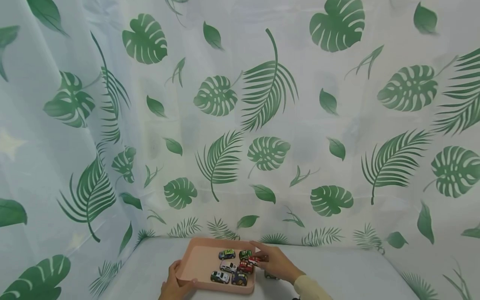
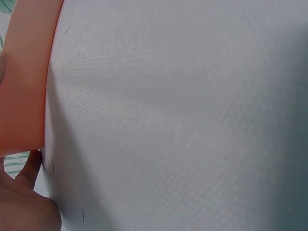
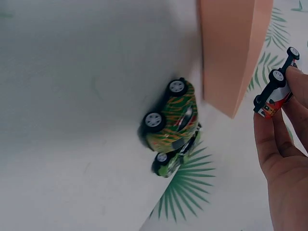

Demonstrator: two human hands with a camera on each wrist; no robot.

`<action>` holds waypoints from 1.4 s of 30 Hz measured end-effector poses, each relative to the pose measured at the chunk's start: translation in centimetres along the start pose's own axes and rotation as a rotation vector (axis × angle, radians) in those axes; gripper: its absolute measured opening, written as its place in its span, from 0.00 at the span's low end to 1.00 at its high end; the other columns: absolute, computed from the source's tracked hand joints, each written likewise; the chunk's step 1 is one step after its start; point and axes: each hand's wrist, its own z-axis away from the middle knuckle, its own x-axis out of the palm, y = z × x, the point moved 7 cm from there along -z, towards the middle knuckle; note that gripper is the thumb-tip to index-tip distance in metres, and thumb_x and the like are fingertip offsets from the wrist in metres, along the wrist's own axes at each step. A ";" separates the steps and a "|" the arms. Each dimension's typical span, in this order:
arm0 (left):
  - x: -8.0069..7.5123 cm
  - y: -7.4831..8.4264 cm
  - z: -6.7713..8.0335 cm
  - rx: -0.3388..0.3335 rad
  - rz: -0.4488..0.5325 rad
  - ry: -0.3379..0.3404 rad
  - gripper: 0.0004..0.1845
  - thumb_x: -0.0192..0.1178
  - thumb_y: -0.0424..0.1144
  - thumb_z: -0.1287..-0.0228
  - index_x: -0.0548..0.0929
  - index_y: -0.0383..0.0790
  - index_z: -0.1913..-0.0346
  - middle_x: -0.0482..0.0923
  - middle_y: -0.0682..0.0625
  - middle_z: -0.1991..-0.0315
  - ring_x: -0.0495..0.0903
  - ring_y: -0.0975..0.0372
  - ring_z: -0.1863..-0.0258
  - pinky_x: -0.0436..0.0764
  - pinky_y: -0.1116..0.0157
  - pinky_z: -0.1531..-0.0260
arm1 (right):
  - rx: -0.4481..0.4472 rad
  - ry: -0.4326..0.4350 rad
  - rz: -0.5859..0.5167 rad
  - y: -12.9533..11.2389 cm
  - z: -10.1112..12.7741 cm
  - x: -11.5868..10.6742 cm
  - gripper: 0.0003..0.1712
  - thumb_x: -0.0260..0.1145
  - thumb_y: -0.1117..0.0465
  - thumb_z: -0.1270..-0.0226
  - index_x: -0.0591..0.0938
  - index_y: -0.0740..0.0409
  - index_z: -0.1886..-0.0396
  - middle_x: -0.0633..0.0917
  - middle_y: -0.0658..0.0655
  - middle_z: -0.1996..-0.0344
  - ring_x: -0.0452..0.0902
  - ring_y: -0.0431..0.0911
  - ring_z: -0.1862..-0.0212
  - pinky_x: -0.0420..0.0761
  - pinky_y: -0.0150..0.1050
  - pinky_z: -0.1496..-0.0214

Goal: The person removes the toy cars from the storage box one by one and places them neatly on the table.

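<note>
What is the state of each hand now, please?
Left hand: grips the pink tray at its near-left edge.
Right hand: pinches a small red and white toy car.

Both hands run off the bottom of the head view: the left hand [image 1: 174,286] is cut at the wrist below the pink tray [image 1: 198,260], the right hand [image 1: 277,262] at its pale sleeve [image 1: 309,288]. The small cars in the tray are too tiny there to read any markings. Right of the tray, a toy car [image 1: 271,276] on the table lies mostly hidden under the right hand. In the left wrist view only a blurred strip of the tray [image 2: 24,82] shows, cropped by the left and top edges. In the right wrist view the tray's wall [image 3: 233,48] is cut by the top edge, and the pinched red-and-white car [image 3: 275,94] shows mainly its underside, its far end covered by fingertips [image 3: 301,82].
</note>
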 end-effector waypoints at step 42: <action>0.1 -0.1 -0.1 0.019 0.012 -0.011 0.65 0.81 0.64 0.47 0.52 0.29 0.24 0.54 0.22 0.23 0.51 0.23 0.25 0.37 0.26 0.27 | 0.196 -0.196 0.040 4.9 5.2 2.3 0.38 0.73 0.74 0.35 0.76 0.60 0.25 0.92 0.57 0.51 0.88 0.52 0.48 0.85 0.59 0.43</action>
